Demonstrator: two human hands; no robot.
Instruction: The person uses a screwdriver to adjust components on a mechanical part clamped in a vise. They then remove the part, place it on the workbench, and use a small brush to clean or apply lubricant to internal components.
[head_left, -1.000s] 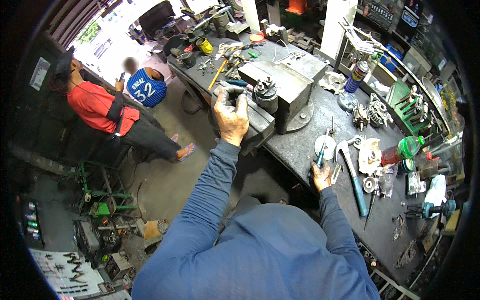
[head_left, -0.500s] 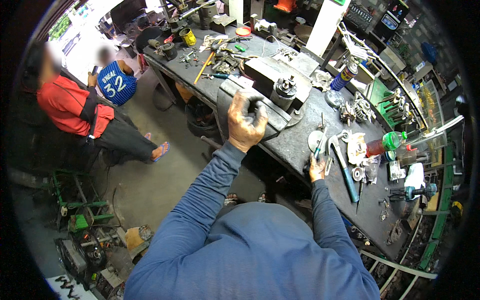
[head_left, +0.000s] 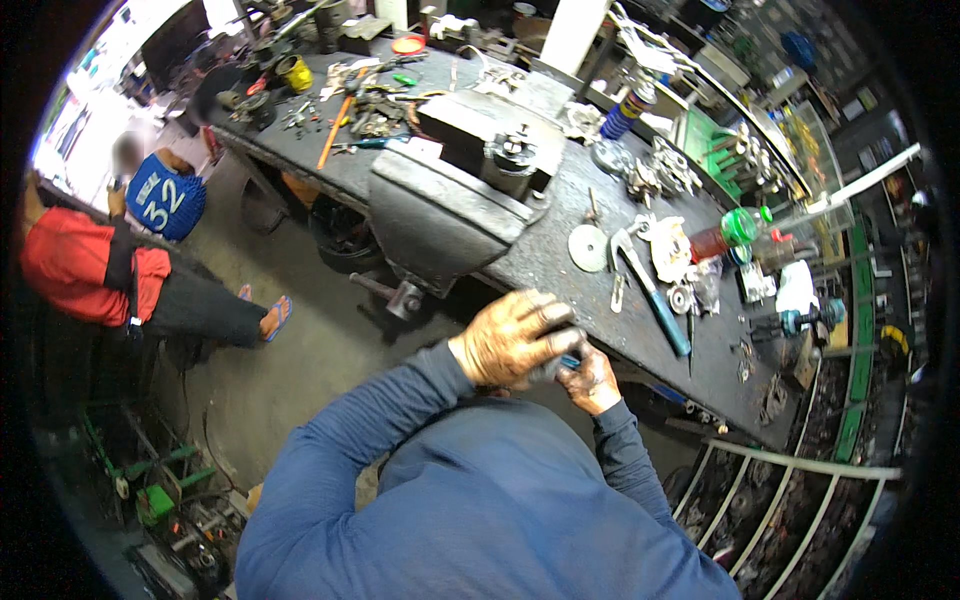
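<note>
A person in a blue top (head_left: 480,500) works at the edge of a dark bench (head_left: 545,258), right hand (head_left: 592,380) closed on a blue tool (head_left: 570,361), mostly hidden from view. The tool lies at that hand's fingertips, just beside the curled fingers of the left hand (head_left: 515,340) — whether those grip anything, one cannot tell — near a bulky vise (head_left: 440,210).

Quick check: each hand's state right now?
Left hand: curled; whether it holds anything, cannot tell.
Right hand: closed on a blue object, mostly hidden.
</note>
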